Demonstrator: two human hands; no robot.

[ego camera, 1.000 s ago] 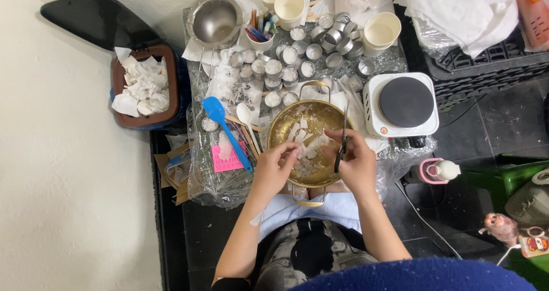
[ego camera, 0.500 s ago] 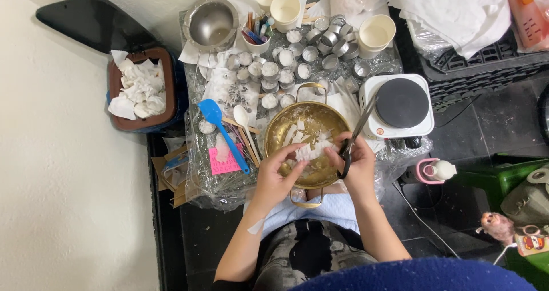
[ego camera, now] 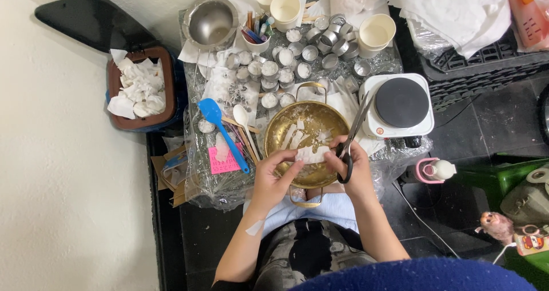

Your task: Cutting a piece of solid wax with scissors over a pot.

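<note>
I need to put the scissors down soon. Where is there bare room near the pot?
Little room. The round black top of the white hot plate is bare, right of the brass two-handled pot. Behind the pot, small metal cups crowd; to its left lie the blue spatula and white spoon.

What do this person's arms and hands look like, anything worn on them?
Both arms are bare from elbow to wrist: no sleeves, gloves, watch or rings can be made out. The left hand has a pale strip like tape or a plaster on its forearm. The right hand and its forearm show nothing worn.
</note>
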